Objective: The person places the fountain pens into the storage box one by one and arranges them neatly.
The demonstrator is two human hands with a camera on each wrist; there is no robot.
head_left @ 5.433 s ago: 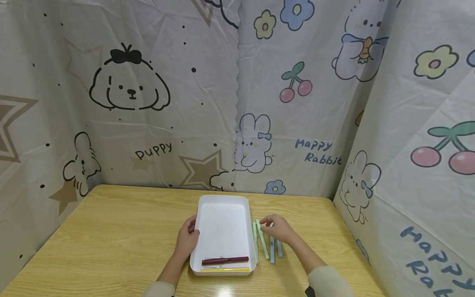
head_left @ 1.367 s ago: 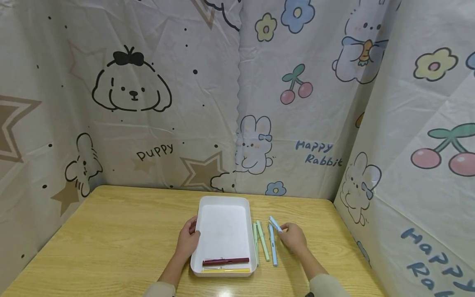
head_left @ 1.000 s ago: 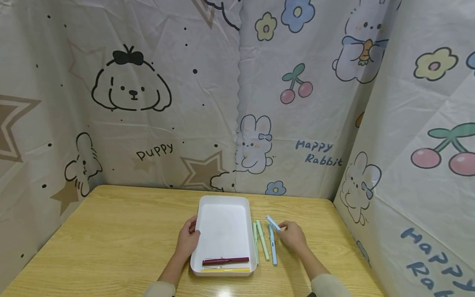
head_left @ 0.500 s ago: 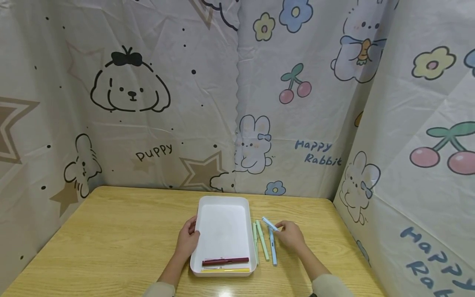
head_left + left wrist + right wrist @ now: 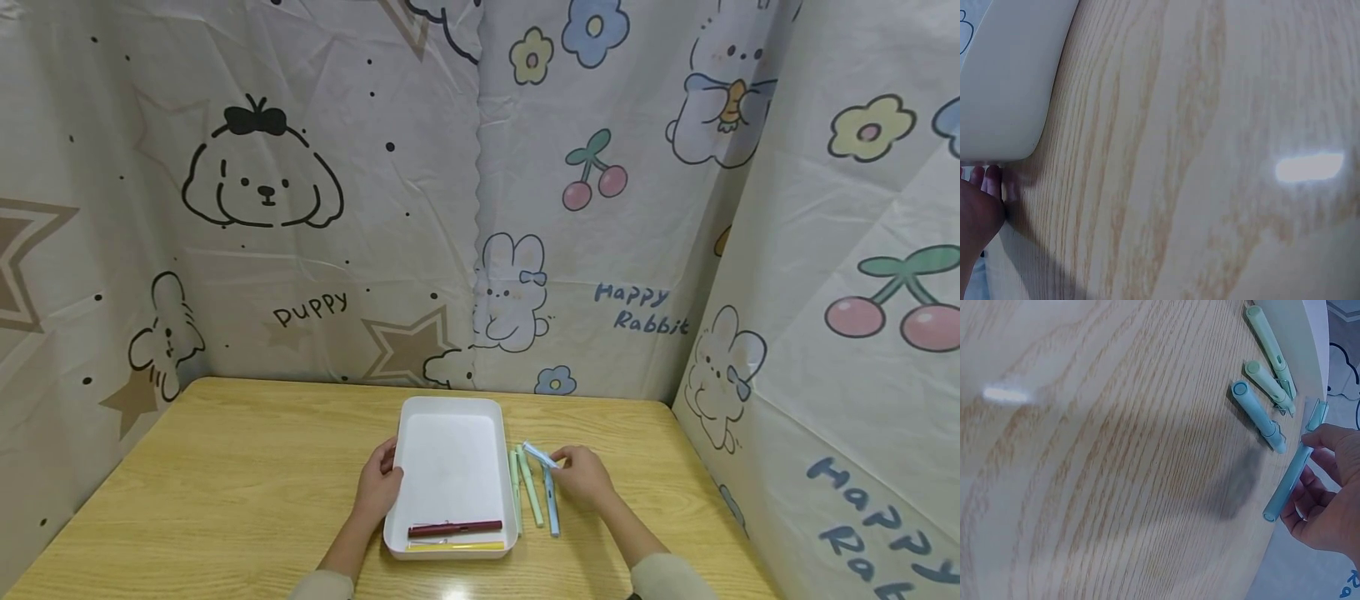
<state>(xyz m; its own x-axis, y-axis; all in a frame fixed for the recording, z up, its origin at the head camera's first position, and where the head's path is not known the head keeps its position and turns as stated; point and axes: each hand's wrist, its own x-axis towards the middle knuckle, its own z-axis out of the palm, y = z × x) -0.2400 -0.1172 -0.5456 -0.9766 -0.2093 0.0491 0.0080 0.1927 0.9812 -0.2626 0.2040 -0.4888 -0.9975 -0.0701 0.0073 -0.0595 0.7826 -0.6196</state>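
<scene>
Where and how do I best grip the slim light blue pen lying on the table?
Likely mid-barrel on that light blue pen, pinched across from above and the right: its slim barrel points forward, two light green pens lie left, and a second blue pen, in the right hand, crowds its far end.

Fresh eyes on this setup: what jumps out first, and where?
Probably the cartoon-print cloth hanging behind the table, with its big puppy and rabbits. Next, the white tray on the table, a dark red pen and a yellow pen lying at its near end. Then the right hand, holding a light blue pen to the tray's right.
</scene>
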